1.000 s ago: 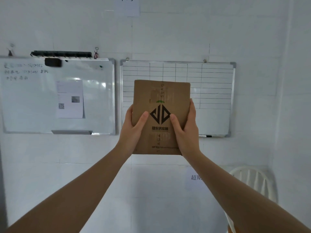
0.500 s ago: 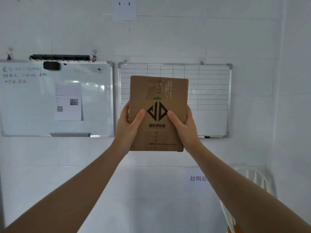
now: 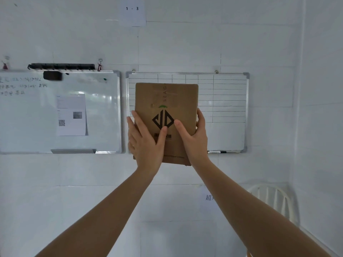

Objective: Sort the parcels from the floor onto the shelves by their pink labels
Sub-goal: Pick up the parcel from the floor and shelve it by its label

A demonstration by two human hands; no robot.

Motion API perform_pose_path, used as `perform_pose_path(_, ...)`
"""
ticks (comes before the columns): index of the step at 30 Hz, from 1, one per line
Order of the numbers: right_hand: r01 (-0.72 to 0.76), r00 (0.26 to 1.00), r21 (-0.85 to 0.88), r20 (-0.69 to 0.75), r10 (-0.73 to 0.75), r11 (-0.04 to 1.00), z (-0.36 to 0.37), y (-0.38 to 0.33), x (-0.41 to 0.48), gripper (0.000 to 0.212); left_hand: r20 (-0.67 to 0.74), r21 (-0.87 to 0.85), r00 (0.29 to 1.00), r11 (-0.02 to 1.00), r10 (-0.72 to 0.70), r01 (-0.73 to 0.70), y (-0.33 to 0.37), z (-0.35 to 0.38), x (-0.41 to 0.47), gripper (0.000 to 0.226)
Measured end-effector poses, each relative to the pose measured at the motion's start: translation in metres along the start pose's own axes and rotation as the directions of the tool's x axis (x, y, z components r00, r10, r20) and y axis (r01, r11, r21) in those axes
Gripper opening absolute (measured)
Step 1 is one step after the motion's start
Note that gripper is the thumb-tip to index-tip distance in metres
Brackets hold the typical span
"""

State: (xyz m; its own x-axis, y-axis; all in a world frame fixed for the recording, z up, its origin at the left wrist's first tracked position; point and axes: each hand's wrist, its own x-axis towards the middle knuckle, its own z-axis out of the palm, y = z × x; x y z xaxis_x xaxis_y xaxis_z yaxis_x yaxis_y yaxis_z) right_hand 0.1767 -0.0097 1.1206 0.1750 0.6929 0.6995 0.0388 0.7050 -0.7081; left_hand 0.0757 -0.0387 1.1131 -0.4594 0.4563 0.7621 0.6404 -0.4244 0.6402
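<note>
I hold a brown cardboard parcel [image 3: 167,101] upright at arm's length in front of a white wall. It bears a black diamond logo and grey lettering; no pink label shows on this face. My left hand [image 3: 144,143] lies over its lower left part, thumb across the front. My right hand [image 3: 193,136] clasps its right edge, thumb on the front. No shelves or floor parcels are in view.
A whiteboard [image 3: 27,117] with writing and a pinned sheet hangs at left. A ruled whiteboard [image 3: 228,101] hangs behind the parcel. A paper sign reading "1 - 3" [image 3: 132,11] is at the top. A white chair [image 3: 272,201] stands at lower right.
My left hand has slid inward across the parcel's front, its thumb now over the logo's lower part. The parcel stays raised and the view has drifted slightly.
</note>
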Motion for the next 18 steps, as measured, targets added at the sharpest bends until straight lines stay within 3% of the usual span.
perform_pose_path(4,-0.004,1.0,0.138,0.004,0.003,0.99,-0.008,-0.011,0.002,0.061,0.066,-0.061,0.994,0.994,-0.086,0.09,0.009,-0.001,0.007,0.077)
perform_pose_path(6,-0.009,1.0,0.13,0.009,0.008,0.991,-0.014,-0.015,0.005,0.058,0.117,-0.129,0.986,0.982,-0.121,0.136,0.011,-0.003,0.011,0.072)
perform_pose_path(9,-0.017,0.999,0.079,0.038,0.014,0.997,-0.018,-0.019,0.008,0.054,0.198,-0.263,0.973,0.95,-0.119,0.17,0.013,-0.006,0.011,0.084)
perform_pose_path(12,0.023,0.998,0.022,0.051,-0.025,0.999,-0.015,-0.022,0.003,0.037,0.406,-0.516,0.911,0.803,-0.077,0.298,0.021,-0.008,0.006,0.094)
perform_pose_path(14,0.01,0.999,0.053,0.05,-0.013,0.999,-0.013,-0.018,-0.002,0.04,0.465,-0.576,0.885,0.762,0.007,0.297,0.028,-0.011,0.002,0.085)
perform_pose_path(18,-0.034,0.995,0.221,0.104,0.011,0.975,-0.012,-0.011,-0.012,0.047,0.434,-0.571,0.899,0.788,0.053,0.229,0.031,-0.014,0.003,0.067)
